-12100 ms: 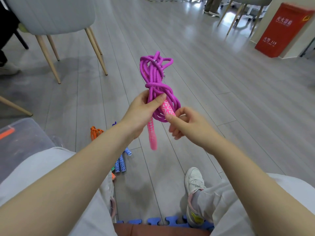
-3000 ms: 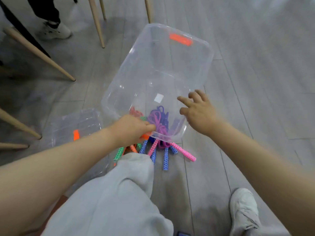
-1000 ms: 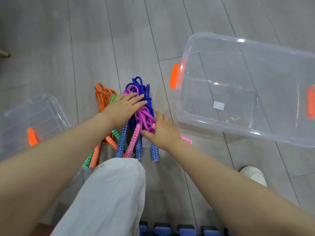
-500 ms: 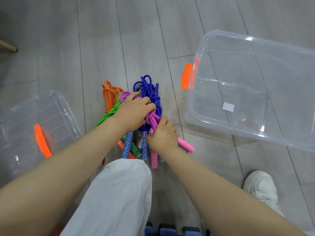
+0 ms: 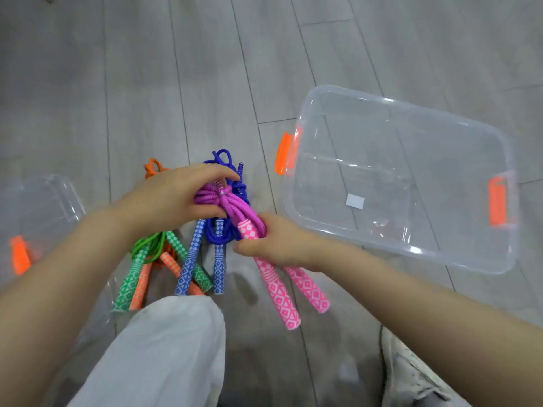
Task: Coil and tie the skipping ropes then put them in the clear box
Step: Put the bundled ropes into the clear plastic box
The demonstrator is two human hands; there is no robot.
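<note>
Your right hand (image 5: 276,242) now lifts the purple rope (image 5: 232,205) by its pink handles (image 5: 289,289), raised since half a second ago; your left hand (image 5: 179,198) clutches its coil. The clear box (image 5: 411,251) beyond waits empty, ready to receive it.

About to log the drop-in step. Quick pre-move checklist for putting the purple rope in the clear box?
1. Purple rope coiled in a bundle: ok.
2. Tie secure: cannot tell, left hand covers part of it.
3. Both hands gripping: ok, right hand is at the pink handles.
4. Clear of the blue rope: cannot tell, they overlap.
5. Clear box open: ok, no lid on it.
6. Room inside the box: ok, only a small white label on its floor.
</note>
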